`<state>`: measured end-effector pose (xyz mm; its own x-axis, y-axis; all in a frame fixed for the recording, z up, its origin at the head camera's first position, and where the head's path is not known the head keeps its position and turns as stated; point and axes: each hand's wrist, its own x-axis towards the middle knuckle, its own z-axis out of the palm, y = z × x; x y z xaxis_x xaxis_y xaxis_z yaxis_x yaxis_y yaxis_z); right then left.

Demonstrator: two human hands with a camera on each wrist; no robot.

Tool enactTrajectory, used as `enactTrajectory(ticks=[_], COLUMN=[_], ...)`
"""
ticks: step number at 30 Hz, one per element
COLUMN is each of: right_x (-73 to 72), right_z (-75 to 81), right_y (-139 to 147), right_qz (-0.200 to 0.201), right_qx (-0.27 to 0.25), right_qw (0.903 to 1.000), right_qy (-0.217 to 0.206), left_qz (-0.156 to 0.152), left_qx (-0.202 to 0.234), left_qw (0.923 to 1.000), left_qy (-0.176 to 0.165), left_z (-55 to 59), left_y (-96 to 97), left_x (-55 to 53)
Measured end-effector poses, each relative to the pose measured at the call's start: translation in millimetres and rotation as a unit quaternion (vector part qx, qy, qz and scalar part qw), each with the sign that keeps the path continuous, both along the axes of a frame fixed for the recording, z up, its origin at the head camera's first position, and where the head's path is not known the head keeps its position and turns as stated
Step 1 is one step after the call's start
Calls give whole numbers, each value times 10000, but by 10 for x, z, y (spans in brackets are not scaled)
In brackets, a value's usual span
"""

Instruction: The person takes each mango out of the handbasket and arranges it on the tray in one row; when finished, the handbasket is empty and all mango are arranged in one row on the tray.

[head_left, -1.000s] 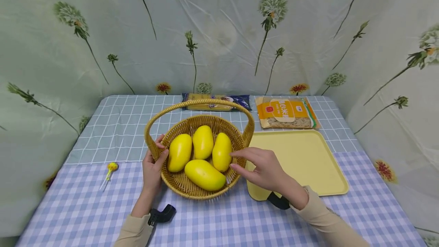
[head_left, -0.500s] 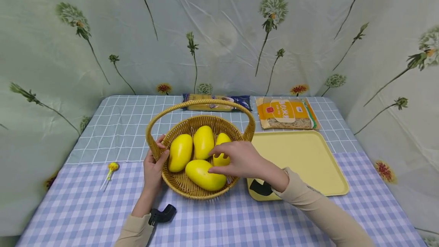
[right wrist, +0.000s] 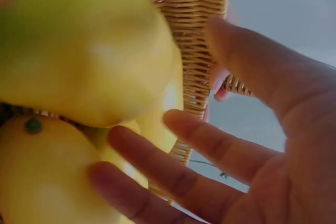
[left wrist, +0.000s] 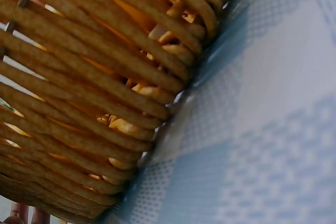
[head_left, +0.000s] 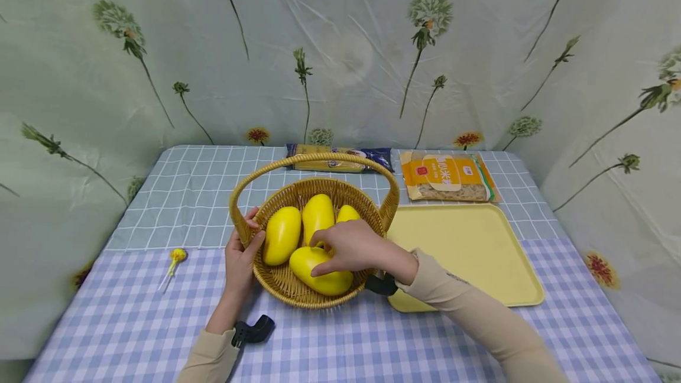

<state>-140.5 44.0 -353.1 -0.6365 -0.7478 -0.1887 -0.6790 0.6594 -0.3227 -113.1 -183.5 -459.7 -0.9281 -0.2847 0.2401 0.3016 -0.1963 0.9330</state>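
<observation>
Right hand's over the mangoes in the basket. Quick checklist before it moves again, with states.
1. Basket steadied: ok, left-hand grip holds its left side.
2. Right-hand grip free for pickup: ok, fingers spread, holding nothing.
3. Contact with front mango: cannot tell, thumb overlaps it in the head view but touch isn't clear.
4. Right mango in full sight: not ok, mostly hidden by the hand in the head view.
5. Tray in unobstructed view: not ok, right sleeve crosses its near-left part.

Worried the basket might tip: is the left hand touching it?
Touching: the head view shows the left hand gripping the basket by its rim, thumb over the edge.
</observation>
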Motion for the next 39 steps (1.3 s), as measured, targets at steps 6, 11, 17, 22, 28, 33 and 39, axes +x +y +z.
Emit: enactTrajectory(ticks=[6,11,17,22,28,33,39], right_x=[-19,-41,-67,-86,-105,-120,-145], right_z=[-23,-23,-36,-46,-62,-90,-122], right_y=[-85,-145,-199,-238,-271,-293,-306], right_qz=[112,144,127,147,187,204,269], right_qx=[333,595,754,845,936,994,964], right_qw=[9993,9980,9969,9960,9948,9937,9926], right_qy=[-108,-125,-179,-246,-342,-466,-686], left_qz=[-11,24,-9,-24,1,32,11], left_qx=[-27,-97,-70,-44,-45,-45,-34], left_qw=[10000,9999,10000,10000,10000,9999,10000], left_qy=[47,-4,-48,-25,-38,-116,-84], left_z=[-7,-13,-18,-26,-12,7,-3], left_y=[0,-5,-10,-12,-7,1,0], left_x=[-3,1,5,0,-3,10,4])
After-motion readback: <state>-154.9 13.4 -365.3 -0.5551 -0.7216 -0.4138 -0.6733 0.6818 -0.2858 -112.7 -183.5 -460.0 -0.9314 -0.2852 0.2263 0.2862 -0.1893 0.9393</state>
